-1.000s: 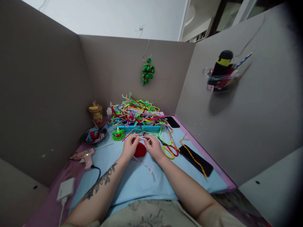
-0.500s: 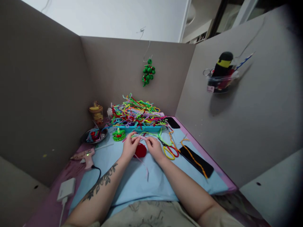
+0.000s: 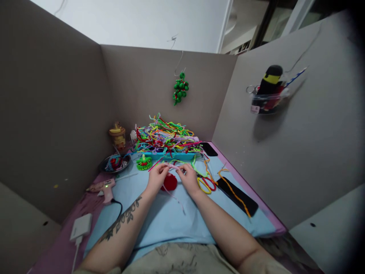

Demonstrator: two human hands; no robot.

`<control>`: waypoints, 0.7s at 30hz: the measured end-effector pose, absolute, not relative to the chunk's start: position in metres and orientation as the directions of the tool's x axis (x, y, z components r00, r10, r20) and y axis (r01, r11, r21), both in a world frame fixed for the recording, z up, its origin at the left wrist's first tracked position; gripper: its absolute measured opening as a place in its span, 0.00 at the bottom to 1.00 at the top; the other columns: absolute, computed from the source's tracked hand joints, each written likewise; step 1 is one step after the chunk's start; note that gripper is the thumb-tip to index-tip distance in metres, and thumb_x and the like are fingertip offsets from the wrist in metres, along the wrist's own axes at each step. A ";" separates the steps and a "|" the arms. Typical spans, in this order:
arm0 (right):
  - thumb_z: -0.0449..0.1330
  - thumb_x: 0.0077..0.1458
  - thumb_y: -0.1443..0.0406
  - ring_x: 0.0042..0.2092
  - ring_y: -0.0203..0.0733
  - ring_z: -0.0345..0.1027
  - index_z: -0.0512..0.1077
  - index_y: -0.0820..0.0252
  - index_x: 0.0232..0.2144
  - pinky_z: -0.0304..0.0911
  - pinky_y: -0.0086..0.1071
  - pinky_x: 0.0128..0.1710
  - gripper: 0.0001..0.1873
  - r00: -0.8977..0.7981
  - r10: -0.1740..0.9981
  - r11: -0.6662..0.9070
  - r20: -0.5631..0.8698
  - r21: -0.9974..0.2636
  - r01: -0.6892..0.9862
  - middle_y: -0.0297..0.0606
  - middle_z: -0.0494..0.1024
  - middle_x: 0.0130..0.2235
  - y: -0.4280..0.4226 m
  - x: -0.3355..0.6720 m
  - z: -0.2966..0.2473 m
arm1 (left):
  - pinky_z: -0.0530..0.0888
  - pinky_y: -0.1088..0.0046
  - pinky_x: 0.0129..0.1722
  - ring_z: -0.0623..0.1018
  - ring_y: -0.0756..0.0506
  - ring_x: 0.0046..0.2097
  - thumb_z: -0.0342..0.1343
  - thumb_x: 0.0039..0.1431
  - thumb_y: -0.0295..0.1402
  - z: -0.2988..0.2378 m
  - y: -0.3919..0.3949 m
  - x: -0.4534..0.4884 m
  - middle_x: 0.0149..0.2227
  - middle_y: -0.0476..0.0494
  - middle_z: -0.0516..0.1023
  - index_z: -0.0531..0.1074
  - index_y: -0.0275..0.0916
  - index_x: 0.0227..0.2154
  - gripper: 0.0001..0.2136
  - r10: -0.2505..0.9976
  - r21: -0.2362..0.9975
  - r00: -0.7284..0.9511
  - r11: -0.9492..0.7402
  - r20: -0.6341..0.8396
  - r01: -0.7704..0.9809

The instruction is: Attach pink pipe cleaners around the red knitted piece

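Observation:
Fingertips of my left hand (image 3: 157,177) and my right hand (image 3: 188,178) pinch a pale pink pipe cleaner (image 3: 173,166), stretched across the short gap between them. Its thin loose tail hangs down toward the blue cloth. Below the fingers lies a fuzzy red round piece (image 3: 170,183), partly covered by my left hand. A small green fuzzy animal head (image 3: 144,163) with eyes sits left of my left hand. Yellow-and-red-handled scissors (image 3: 205,186) rest just right of my right hand.
Behind the hands, a blue tray (image 3: 182,156) is heaped with colourful pipe cleaners. At left are a pink glue gun (image 3: 107,191), a metal bowl (image 3: 128,164) and a white power adapter (image 3: 81,227). A black phone-like slab (image 3: 244,201) lies right, under an orange pipe cleaner (image 3: 236,195).
My hands have drawn slightly apart, showing more of the pink pipe cleaner between them. Its loose tail has swung to the right. The whole view has shifted a little.

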State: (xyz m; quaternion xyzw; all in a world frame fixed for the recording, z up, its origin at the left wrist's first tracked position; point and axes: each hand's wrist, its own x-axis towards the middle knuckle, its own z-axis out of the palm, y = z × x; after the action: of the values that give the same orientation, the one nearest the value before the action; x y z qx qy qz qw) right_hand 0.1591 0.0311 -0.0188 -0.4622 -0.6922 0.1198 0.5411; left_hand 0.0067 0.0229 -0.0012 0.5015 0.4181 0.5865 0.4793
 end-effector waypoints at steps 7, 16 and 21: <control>0.58 0.48 0.69 0.32 0.37 0.61 0.66 0.59 0.23 0.57 0.30 0.32 0.05 0.031 0.772 0.520 0.635 -0.658 0.545 0.32 0.66 0.27 0.032 0.159 -0.021 | 0.71 0.74 0.32 0.75 0.48 0.30 0.60 0.46 0.39 0.002 0.020 0.007 0.28 0.45 0.78 0.75 0.35 0.31 0.13 0.957 0.962 -0.092 -0.274 0.274 0.006; 0.56 0.45 0.71 0.31 0.37 0.59 0.60 0.58 0.21 0.55 0.29 0.30 0.07 0.027 0.785 0.504 0.619 -0.663 0.554 0.31 0.63 0.26 0.029 0.156 -0.020 | 0.67 0.77 0.27 0.72 0.50 0.26 0.61 0.45 0.38 0.006 0.015 0.008 0.23 0.50 0.74 0.74 0.35 0.29 0.11 0.945 0.953 -0.142 -0.279 0.294 0.116; 0.55 0.44 0.71 0.30 0.37 0.60 0.62 0.58 0.26 0.57 0.29 0.30 0.05 0.016 0.820 0.487 0.573 -0.711 0.507 0.31 0.65 0.28 0.030 0.153 -0.025 | 0.65 0.77 0.26 0.71 0.50 0.25 0.59 0.45 0.37 0.011 0.012 0.008 0.22 0.50 0.73 0.74 0.35 0.29 0.10 0.946 0.953 -0.148 -0.269 0.288 0.136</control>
State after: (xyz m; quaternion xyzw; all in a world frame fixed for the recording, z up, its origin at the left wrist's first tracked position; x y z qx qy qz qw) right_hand 0.1532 0.0301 -0.0246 -0.4839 -0.6854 0.1493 0.5232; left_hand 0.0079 0.0125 0.0111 0.5499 0.4917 0.5765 0.3514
